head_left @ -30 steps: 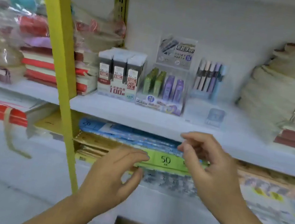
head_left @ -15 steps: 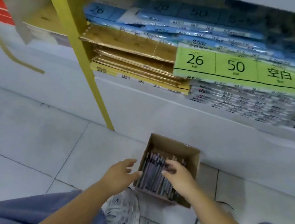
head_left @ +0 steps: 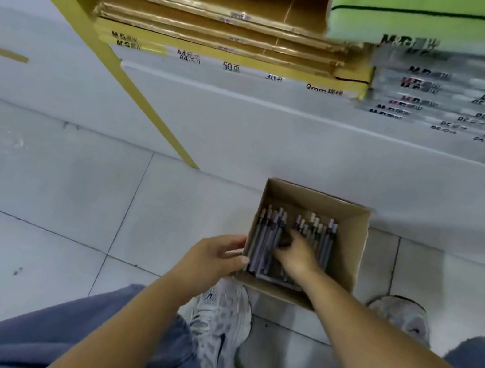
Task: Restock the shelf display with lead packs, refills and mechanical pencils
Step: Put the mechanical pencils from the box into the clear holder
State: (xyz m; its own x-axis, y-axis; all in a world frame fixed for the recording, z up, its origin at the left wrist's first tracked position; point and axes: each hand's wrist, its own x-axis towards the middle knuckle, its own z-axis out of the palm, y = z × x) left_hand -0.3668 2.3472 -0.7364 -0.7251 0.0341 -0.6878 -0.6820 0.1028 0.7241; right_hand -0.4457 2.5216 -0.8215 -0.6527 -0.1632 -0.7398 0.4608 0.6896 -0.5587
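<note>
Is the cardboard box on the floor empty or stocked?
Stocked: the cardboard box holds mechanical pencils lying side by side; the right hand reaches in among them.

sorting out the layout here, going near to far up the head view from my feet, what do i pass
grey shoe → cardboard box → white shelf base → brown paper packs

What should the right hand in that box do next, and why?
Probably pinch a few pencils and lift them out. The right hand is down among the pencils in the box, fingers curled, though whether it grips any is unclear; the left hand touches the box's left wall.
</note>
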